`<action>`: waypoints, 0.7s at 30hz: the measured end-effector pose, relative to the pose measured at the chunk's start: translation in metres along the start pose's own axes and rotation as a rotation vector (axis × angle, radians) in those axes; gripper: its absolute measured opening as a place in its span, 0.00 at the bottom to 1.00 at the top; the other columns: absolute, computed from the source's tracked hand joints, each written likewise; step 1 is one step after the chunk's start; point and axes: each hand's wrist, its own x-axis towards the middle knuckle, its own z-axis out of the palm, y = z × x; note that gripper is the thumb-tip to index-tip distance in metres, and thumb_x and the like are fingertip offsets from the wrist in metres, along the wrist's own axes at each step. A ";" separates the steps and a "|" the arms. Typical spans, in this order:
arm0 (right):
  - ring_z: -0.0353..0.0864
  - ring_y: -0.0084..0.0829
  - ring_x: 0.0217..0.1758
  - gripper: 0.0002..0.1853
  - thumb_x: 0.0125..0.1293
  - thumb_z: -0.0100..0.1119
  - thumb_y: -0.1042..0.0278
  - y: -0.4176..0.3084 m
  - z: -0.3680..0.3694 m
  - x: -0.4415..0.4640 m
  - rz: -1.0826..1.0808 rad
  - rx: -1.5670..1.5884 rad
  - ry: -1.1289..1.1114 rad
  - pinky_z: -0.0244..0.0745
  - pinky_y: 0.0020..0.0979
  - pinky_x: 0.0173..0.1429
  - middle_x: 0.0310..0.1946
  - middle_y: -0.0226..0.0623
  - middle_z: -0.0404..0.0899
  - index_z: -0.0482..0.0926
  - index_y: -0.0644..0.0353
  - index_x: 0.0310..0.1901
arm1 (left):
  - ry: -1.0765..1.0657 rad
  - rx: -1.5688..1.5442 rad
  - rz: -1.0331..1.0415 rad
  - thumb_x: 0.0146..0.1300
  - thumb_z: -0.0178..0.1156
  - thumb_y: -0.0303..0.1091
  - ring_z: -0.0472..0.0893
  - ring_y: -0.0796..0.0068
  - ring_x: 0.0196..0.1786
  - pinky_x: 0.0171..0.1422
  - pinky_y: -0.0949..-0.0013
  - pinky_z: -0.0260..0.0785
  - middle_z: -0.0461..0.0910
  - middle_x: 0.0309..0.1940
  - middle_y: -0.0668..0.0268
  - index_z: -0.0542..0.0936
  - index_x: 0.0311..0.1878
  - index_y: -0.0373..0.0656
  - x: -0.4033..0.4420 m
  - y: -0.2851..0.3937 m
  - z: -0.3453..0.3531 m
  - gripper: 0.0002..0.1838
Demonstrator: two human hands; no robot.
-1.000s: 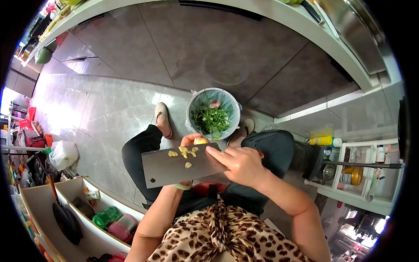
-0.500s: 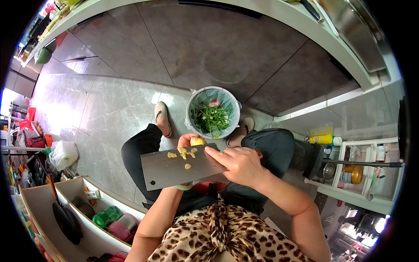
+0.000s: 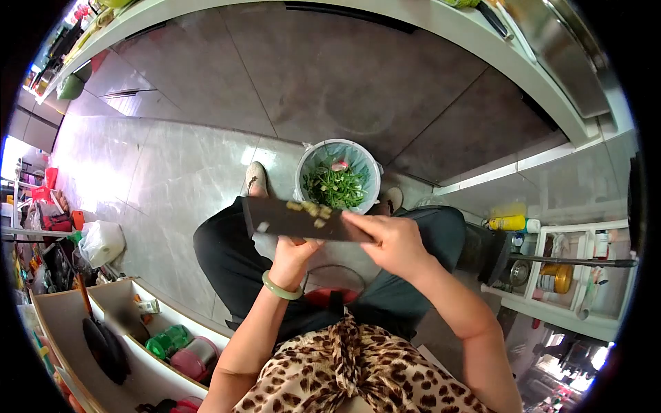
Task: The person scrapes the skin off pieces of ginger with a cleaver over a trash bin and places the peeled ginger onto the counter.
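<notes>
My right hand [image 3: 396,242] grips a broad cleaver [image 3: 275,215] at its right end, with a finger stretched along the blade. Several small yellow bits [image 3: 317,212] cling to the blade's upper face. Under the blade, my left hand [image 3: 292,260] is closed, its fingers mostly covered. The yellow piece it held, perhaps ginger, is hidden behind the cleaver. A green bangle [image 3: 281,288] circles the left wrist. Just beyond the blade stands a lined bin [image 3: 374,162] with green leafy scraps [image 3: 335,187] in it.
Dark cabinet fronts [image 3: 330,76] rise beyond the bin. At lower left, an open drawer [image 3: 158,292] holds a pan [image 3: 105,351] and jars. A white rack [image 3: 551,306] with bottles stands at right. A white plastic bag [image 3: 102,242] lies on the floor at left.
The cleaver has moved up and away from my body, and its blade is tilted more edge-on. My left hand has followed beneath it, and the yellow piece has gone out of sight.
</notes>
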 end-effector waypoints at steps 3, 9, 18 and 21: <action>0.83 0.34 0.28 0.25 0.52 0.64 0.68 -0.023 -0.003 0.002 -0.102 -0.073 -0.061 0.78 0.33 0.33 0.28 0.34 0.82 0.79 0.50 0.56 | -0.041 -0.126 0.230 0.64 0.59 0.30 0.74 0.70 0.56 0.64 0.66 0.67 0.74 0.51 0.61 0.70 0.52 0.41 0.007 -0.014 -0.002 0.15; 0.81 0.31 0.24 0.22 0.55 0.62 0.65 -0.027 0.007 -0.006 -0.177 -0.162 -0.114 0.75 0.31 0.29 0.22 0.31 0.77 0.80 0.50 0.55 | 0.064 0.081 0.212 0.63 0.61 0.32 0.74 0.75 0.50 0.57 0.72 0.68 0.71 0.49 0.62 0.64 0.54 0.39 0.006 -0.007 0.006 0.21; 0.81 0.34 0.24 0.24 0.54 0.61 0.68 -0.004 0.017 -0.008 -0.134 -0.188 -0.075 0.76 0.34 0.31 0.22 0.32 0.77 0.80 0.46 0.56 | -0.016 -0.122 0.052 0.66 0.58 0.37 0.76 0.76 0.50 0.59 0.71 0.68 0.75 0.48 0.64 0.68 0.53 0.41 -0.006 0.010 -0.001 0.17; 0.84 0.38 0.32 0.26 0.53 0.59 0.71 0.039 0.032 -0.007 0.167 -0.064 -0.149 0.78 0.35 0.37 0.35 0.39 0.84 0.79 0.44 0.57 | -0.017 -0.005 0.047 0.60 0.63 0.23 0.75 0.74 0.51 0.56 0.70 0.68 0.75 0.50 0.65 0.69 0.54 0.42 -0.001 0.003 -0.008 0.20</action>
